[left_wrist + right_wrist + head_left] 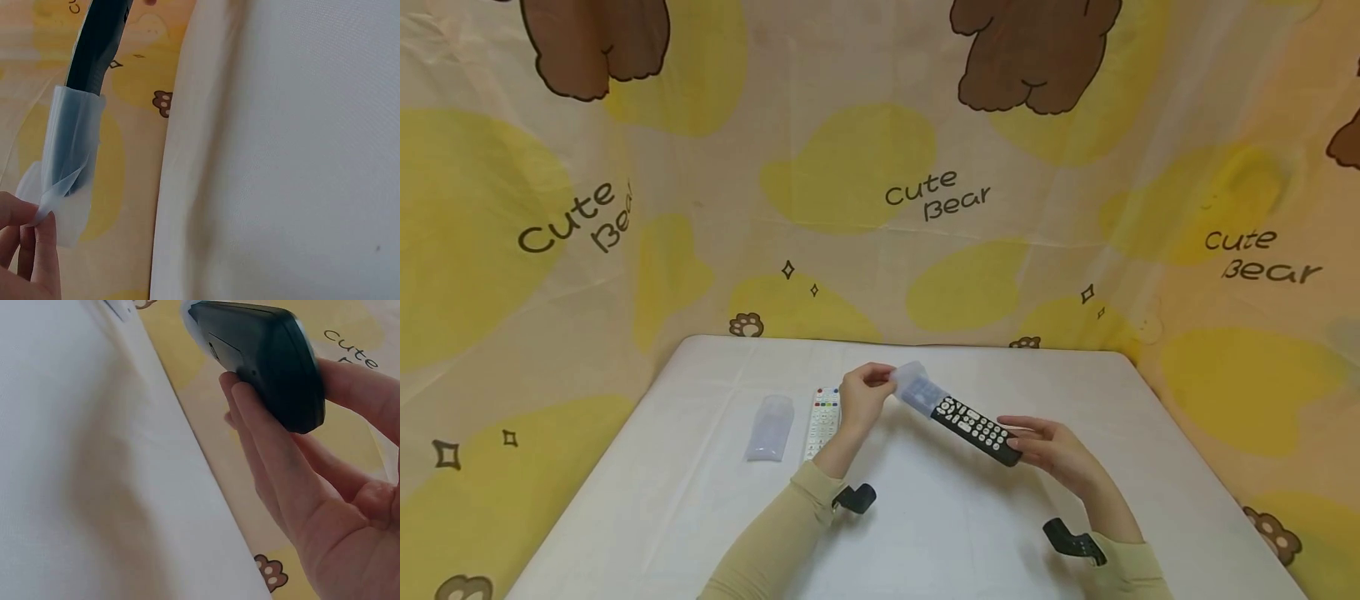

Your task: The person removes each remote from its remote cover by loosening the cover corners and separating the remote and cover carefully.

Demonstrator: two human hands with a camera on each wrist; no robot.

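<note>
A black remote control (973, 427) with white buttons is held tilted above the table, its far end inside a translucent silicone sleeve (917, 390). My left hand (863, 402) pinches the loose end of the sleeve between thumb and fingers, as the left wrist view shows around the sleeve's folded edge (62, 187). With my right hand (1063, 457) I grip the bare lower end of the remote, thumb on one side and fingers under its back (275, 369). The sleeve covers roughly the upper third of the remote, and buttons show faintly through it.
Left of my left hand a white remote control (822, 421) lies on the white table (700, 517), partly hidden by the hand. Farther left lies a second translucent sleeve (771, 428), flat. A patterned cloth (850, 275) hangs behind and beside the table.
</note>
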